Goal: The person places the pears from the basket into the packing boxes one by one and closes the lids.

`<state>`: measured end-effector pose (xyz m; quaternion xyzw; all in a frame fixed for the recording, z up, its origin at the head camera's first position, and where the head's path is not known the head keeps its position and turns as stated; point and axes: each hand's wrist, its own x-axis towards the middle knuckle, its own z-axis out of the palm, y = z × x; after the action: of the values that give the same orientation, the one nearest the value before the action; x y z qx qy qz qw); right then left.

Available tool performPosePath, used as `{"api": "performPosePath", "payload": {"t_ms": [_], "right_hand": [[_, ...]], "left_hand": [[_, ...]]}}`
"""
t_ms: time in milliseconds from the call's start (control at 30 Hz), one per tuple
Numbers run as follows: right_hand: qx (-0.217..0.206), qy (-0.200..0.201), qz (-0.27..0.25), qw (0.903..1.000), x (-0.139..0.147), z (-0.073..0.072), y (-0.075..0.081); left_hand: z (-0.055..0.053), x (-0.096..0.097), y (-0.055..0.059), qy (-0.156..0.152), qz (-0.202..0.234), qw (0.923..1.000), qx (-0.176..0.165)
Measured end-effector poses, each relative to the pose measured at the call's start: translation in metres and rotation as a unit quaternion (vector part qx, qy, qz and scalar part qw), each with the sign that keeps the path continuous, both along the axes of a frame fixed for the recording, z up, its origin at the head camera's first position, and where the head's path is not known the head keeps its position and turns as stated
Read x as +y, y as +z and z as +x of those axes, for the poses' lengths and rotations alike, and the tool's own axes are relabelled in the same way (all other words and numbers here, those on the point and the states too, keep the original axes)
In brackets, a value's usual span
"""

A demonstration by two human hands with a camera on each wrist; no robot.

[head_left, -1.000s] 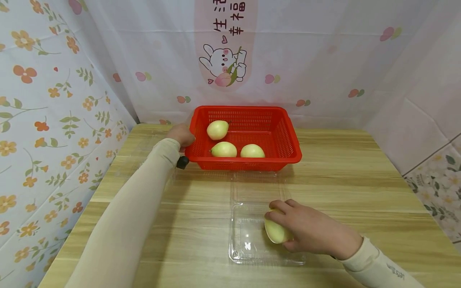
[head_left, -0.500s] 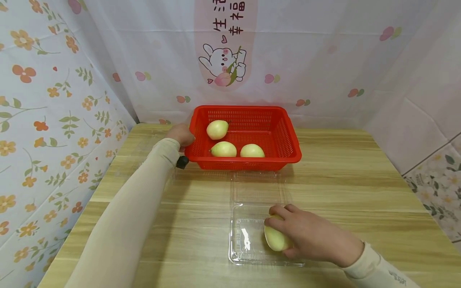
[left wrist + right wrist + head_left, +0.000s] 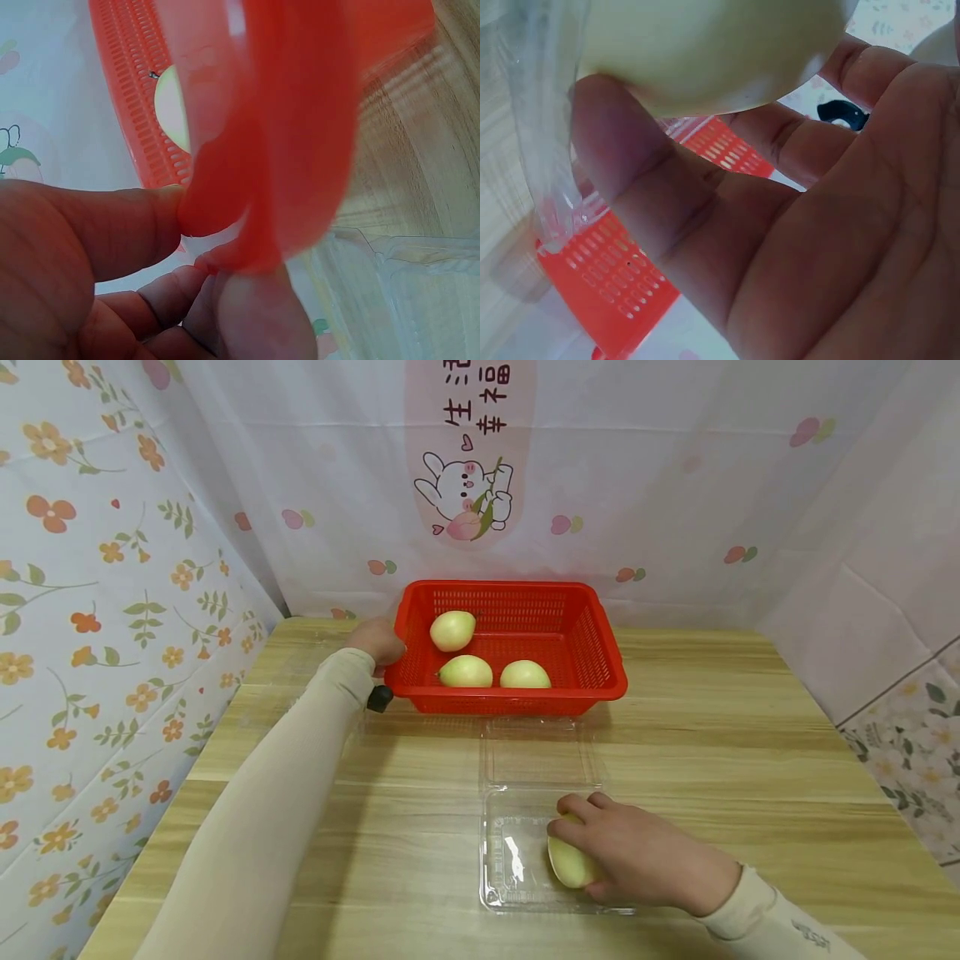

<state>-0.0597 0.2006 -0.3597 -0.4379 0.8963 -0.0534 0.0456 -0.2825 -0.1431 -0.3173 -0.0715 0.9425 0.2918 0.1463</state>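
Observation:
A pale yellow-green pear is in my right hand, with the fingers curved over its top. The hand holds it within the right part of an open clear plastic clamshell box. In the right wrist view, the thumb lies along the underside of the pear, close by the box's clear wall. Farther back, my left hand pinches the left rim of a red plastic basket. The left wrist view shows thumb and fingers on either side of that red rim.
Inside the basket are three more pears, one at the back left and two along the front. The box's lid lies folded back toward the basket. Other clear plastic sits at the table's left. Printed cloth walls enclose the table.
My right hand has moved the pear a little toward the near side of the box, then slightly left. The left hand keeps its grip on the basket rim.

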Motion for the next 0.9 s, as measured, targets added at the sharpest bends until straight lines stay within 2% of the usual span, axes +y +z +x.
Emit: {"api": "performPosePath", "payload": {"t_ms": [667, 900], "right_hand": [[-0.023, -0.024, 0.016, 0.9993, -0.0028, -0.0062, -0.0032], [-0.010, -0.025, 0.004, 0.9996, -0.0044, -0.0070, -0.0050]], "left_hand": [[0.0010, 0.0013, 0.0007, 0.000, 0.004, 1.0000, -0.002], [0.0009, 0.0012, 0.0008, 0.002, 0.002, 1.0000, -0.003]]}}
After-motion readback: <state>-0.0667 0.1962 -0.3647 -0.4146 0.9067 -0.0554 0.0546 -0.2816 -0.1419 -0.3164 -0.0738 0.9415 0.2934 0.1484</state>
